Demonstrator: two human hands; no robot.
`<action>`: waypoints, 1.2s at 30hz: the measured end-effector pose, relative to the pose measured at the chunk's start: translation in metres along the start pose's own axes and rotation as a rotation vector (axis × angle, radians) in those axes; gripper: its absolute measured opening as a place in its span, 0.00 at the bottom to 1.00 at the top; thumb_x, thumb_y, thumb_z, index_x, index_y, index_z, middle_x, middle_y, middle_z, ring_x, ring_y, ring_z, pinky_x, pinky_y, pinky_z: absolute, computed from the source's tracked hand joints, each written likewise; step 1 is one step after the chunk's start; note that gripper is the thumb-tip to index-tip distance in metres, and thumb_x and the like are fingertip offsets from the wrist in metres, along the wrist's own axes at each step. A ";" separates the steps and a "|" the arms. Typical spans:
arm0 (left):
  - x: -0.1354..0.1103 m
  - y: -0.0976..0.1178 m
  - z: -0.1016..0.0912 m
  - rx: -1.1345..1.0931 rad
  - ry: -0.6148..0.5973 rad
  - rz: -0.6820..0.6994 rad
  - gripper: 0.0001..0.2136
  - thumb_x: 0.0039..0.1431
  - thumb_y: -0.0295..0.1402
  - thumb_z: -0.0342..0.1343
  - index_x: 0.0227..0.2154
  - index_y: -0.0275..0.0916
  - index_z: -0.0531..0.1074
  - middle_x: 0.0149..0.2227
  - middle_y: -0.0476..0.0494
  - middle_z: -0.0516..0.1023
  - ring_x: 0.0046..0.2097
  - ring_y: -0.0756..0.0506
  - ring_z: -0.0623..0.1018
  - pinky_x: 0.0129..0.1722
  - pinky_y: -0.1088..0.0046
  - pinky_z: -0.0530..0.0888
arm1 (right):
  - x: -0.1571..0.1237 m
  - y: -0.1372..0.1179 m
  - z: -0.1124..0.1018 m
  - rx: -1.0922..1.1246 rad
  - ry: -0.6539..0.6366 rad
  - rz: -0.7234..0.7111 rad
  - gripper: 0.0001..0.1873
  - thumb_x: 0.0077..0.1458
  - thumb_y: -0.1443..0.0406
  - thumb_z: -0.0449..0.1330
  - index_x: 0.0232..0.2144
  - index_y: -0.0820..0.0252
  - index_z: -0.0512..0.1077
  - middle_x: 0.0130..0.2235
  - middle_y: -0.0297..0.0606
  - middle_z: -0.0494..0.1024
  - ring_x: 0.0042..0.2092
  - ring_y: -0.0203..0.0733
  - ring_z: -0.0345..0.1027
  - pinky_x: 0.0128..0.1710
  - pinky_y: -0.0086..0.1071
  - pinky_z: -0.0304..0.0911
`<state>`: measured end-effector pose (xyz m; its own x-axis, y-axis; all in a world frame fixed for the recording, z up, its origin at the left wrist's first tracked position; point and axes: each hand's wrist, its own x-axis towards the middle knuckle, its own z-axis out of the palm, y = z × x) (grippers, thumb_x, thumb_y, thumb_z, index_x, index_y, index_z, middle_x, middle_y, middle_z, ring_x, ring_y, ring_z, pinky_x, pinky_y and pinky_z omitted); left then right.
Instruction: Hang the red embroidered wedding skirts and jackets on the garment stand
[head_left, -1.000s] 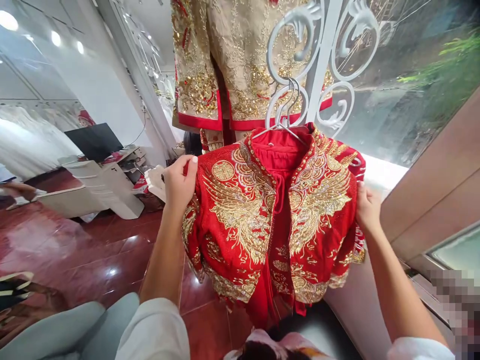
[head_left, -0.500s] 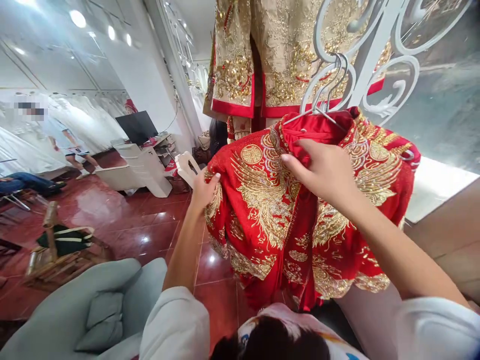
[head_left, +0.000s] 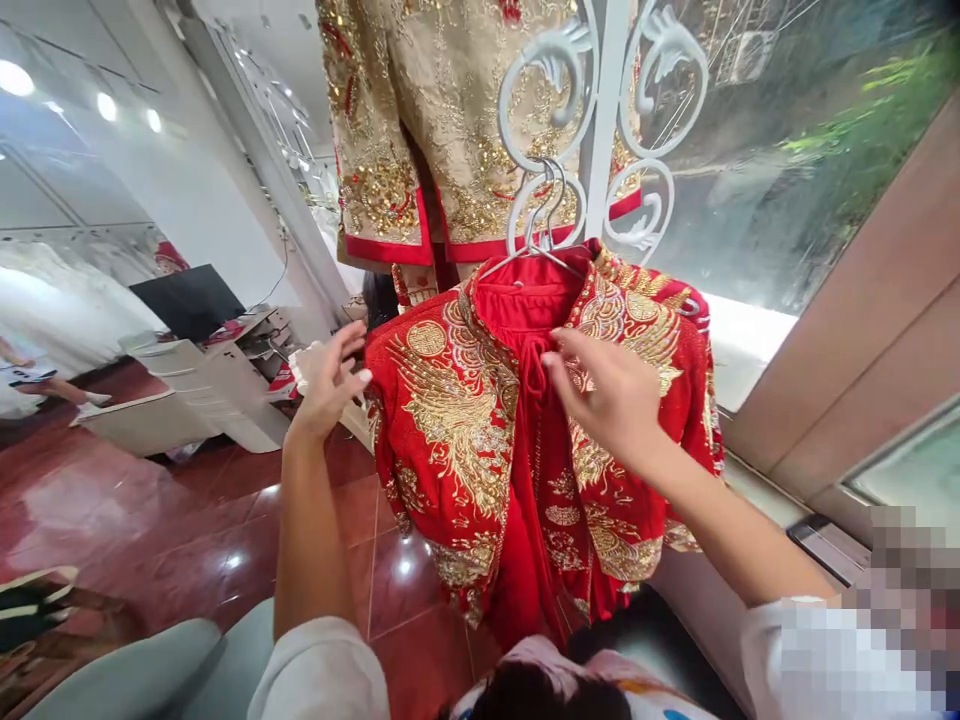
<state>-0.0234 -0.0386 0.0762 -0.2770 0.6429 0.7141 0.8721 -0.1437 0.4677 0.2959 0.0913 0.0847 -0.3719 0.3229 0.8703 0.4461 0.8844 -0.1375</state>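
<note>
A red jacket with gold embroidery hangs open at the front on a metal hanger. Inside it shows a red inner garment with a tied cord at the neck. My left hand is at the jacket's left shoulder, fingers spread, holding nothing; whether it touches the cloth I cannot tell. My right hand is bent at the right front edge below the collar, thumb and forefinger closed on the jacket beside the cord. Its other fingers are partly hidden.
A white scrollwork stand carries the hanger, beside a window. A beige and gold garment hangs behind. To the left are a desk with a monitor and a grey armchair. A phone-like object lies at right.
My left hand has let go of the jacket's shoulder and spread its fingers. My right hand has moved from over the collar to the right front edge, uncovering the neck cord. The view has turned right.
</note>
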 end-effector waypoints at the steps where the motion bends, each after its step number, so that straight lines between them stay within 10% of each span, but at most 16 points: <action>1: 0.008 0.016 0.002 0.009 0.046 0.046 0.31 0.55 0.54 0.49 0.57 0.41 0.62 0.57 0.36 0.68 0.55 0.40 0.71 0.53 0.60 0.70 | 0.001 0.015 -0.007 -0.040 0.083 0.022 0.19 0.60 0.58 0.51 0.48 0.60 0.69 0.39 0.43 0.76 0.39 0.42 0.68 0.39 0.36 0.60; 8: 0.059 0.081 0.054 0.410 -0.032 0.102 0.19 0.63 0.46 0.42 0.42 0.40 0.73 0.39 0.40 0.78 0.43 0.41 0.75 0.48 0.64 0.68 | 0.029 0.094 0.007 -0.021 0.006 0.072 0.19 0.59 0.58 0.52 0.48 0.61 0.70 0.46 0.46 0.74 0.46 0.46 0.65 0.47 0.43 0.59; 14: 0.038 0.085 0.074 0.549 0.141 0.082 0.21 0.65 0.43 0.37 0.43 0.37 0.72 0.38 0.37 0.76 0.42 0.39 0.74 0.45 0.63 0.66 | 0.024 0.066 0.029 -0.044 0.295 0.282 0.22 0.65 0.59 0.42 0.35 0.60 0.74 0.34 0.44 0.75 0.40 0.44 0.67 0.44 0.42 0.60; 21: 0.031 0.087 0.082 0.614 0.190 0.067 0.19 0.64 0.42 0.40 0.42 0.36 0.71 0.35 0.36 0.75 0.42 0.38 0.73 0.44 0.62 0.66 | 0.012 0.034 0.058 -0.131 0.379 0.285 0.22 0.64 0.61 0.42 0.49 0.58 0.71 0.51 0.44 0.72 0.56 0.47 0.64 0.53 0.47 0.61; 25: 0.025 0.090 0.081 0.453 0.314 0.129 0.17 0.63 0.40 0.43 0.48 0.37 0.69 0.46 0.36 0.74 0.49 0.38 0.71 0.51 0.59 0.64 | -0.002 0.058 0.031 -0.085 0.375 0.205 0.22 0.64 0.60 0.43 0.48 0.60 0.73 0.49 0.44 0.75 0.52 0.43 0.68 0.52 0.42 0.62; 29: 0.008 0.124 0.096 0.318 0.381 0.265 0.18 0.61 0.40 0.46 0.50 0.37 0.68 0.50 0.36 0.71 0.53 0.38 0.68 0.56 0.58 0.60 | -0.030 0.118 -0.015 -0.104 0.631 0.432 0.24 0.62 0.56 0.44 0.38 0.64 0.74 0.38 0.46 0.78 0.42 0.44 0.71 0.45 0.41 0.63; 34: 0.007 0.166 0.155 0.333 0.040 0.360 0.26 0.58 0.47 0.50 0.55 0.35 0.64 0.50 0.34 0.71 0.53 0.36 0.67 0.62 0.52 0.50 | -0.055 0.161 -0.033 0.065 0.165 0.511 0.26 0.58 0.49 0.46 0.20 0.62 0.66 0.18 0.31 0.62 0.23 0.32 0.55 0.26 0.28 0.51; 36: 0.014 0.166 0.174 0.367 0.009 0.303 0.31 0.57 0.49 0.50 0.57 0.31 0.62 0.48 0.31 0.71 0.51 0.34 0.68 0.62 0.50 0.49 | -0.058 0.155 -0.042 -0.014 0.162 0.487 0.27 0.56 0.49 0.50 0.15 0.60 0.57 0.16 0.29 0.52 0.21 0.29 0.45 0.23 0.29 0.43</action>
<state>0.1880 0.0775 0.0729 0.0103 0.6062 0.7952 0.9986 -0.0480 0.0236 0.4206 0.1962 0.0328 0.0117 0.6390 0.7691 0.5477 0.6394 -0.5396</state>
